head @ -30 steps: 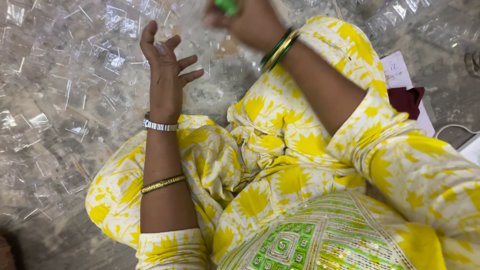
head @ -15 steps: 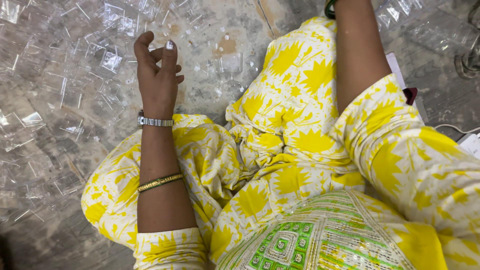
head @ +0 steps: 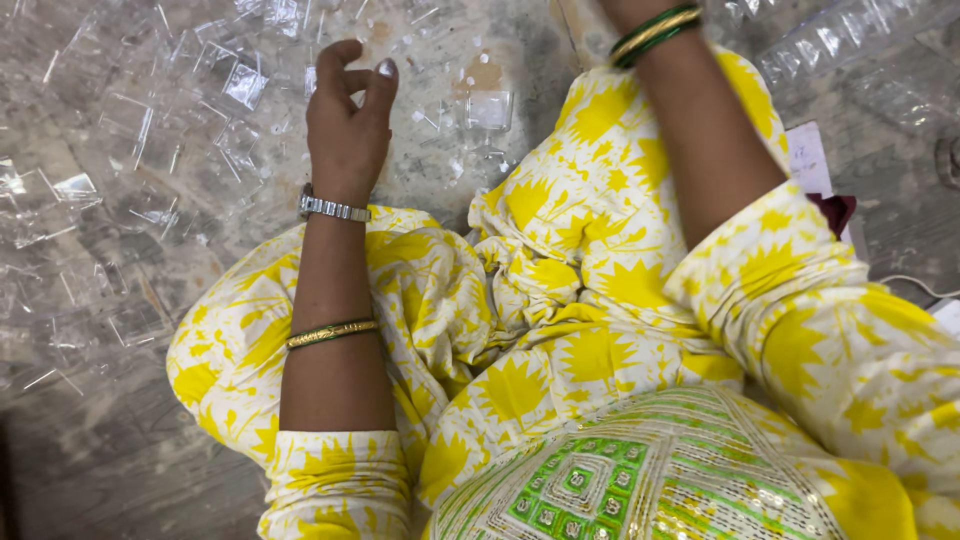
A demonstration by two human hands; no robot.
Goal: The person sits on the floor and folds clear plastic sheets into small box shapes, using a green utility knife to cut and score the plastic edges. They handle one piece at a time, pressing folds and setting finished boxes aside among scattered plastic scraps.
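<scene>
My left hand (head: 345, 120) hovers over the floor just past my knee, seen from the back, with its fingers curled in toward the thumb. I see nothing in it; the palm is hidden. It wears a silver watch (head: 334, 208), and a gold-green bangle (head: 332, 333) sits on the forearm. Clear plastic pieces (head: 240, 85) lie scattered on the grey floor right beside it. My right forearm reaches up past the top edge. Only its wrist with green and gold bangles (head: 655, 30) shows; the hand itself is out of view.
I sit cross-legged in yellow and white printed clothes (head: 600, 300). Several clear plastic boxes and lids cover the floor at left (head: 60, 200) and top right (head: 850, 40). A white paper (head: 810, 155) and a dark red object (head: 835, 210) lie at right.
My left hand went from spread fingers to curled fingers. My right hand, which held something green a second ago, has lifted out of the top of the view.
</scene>
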